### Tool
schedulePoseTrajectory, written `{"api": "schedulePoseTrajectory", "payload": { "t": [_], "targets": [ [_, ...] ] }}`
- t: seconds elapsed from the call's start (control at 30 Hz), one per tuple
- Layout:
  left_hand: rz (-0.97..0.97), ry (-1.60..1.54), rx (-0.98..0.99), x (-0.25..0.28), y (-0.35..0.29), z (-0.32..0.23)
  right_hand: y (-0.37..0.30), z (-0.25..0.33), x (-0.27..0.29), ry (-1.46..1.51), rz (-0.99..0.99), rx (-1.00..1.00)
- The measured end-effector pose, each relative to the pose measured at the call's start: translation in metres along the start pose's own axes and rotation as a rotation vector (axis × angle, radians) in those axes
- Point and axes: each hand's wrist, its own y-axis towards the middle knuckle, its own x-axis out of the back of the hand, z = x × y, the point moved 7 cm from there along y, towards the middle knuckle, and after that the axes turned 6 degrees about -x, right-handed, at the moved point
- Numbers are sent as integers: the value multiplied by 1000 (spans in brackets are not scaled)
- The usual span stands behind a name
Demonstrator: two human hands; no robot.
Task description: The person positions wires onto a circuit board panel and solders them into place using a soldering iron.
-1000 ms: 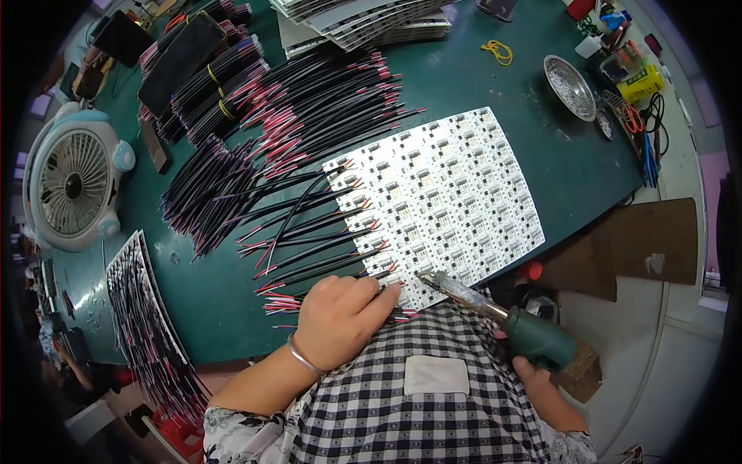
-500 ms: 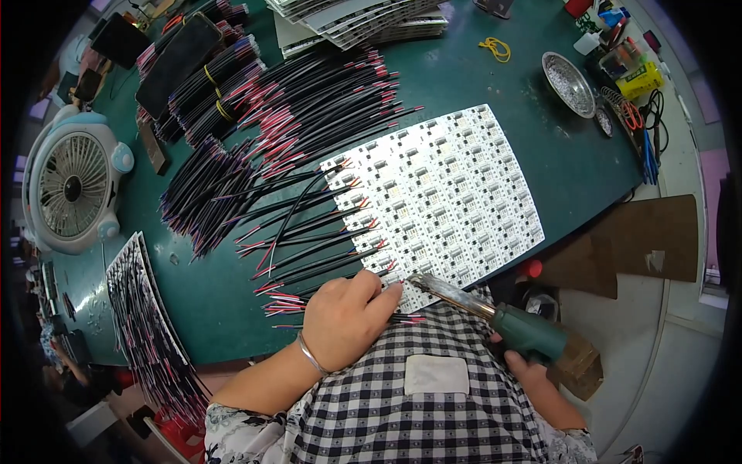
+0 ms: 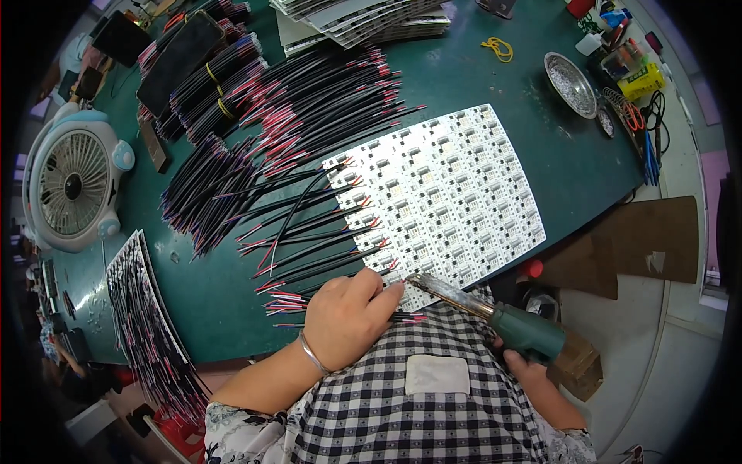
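A white circuit board panel (image 3: 456,193) covered in small components lies on the green table. Along its left edge, several black-sheathed wires (image 3: 297,224) rest with their coloured ends on the board. My left hand (image 3: 344,317) is closed at the panel's near left corner, thumb and fingertips pinching a wire whose end is mostly hidden. More wires (image 3: 286,303) pass beneath this hand, with tips showing on both sides. My right hand (image 3: 532,370), partly hidden, is wrapped round the green handle of a soldering iron (image 3: 464,301). The iron's tip touches or nearly touches the board beside my left fingertips.
Piles of wires (image 3: 325,100) spread beyond the panel, with stacked boards (image 3: 363,23) behind. A fan (image 3: 73,185) and a wired panel (image 3: 147,309) stand at left. At far right are a metal bowl (image 3: 570,83), scissors (image 3: 632,116) and a yellow box (image 3: 641,82).
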Motion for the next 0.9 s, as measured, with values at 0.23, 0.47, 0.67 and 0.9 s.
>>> {"api": "schedulePoseTrajectory", "payload": {
  "t": [0.23, 0.47, 0.67, 0.9],
  "targets": [
    [13, -5, 10, 1, 2, -1, -3, 18, -1, 100, -85, 42],
    [-11, -42, 23, 3, 2, 1, -4, 10, 2, -78, -40, 54],
    [-4, -40, 27, 2, 1, 1, 1, 21, -4, -22, -5, 2],
    [0, -58, 26, 2, 1, 1, 1, 19, -3, -123, 7, 13]
  ]
}}
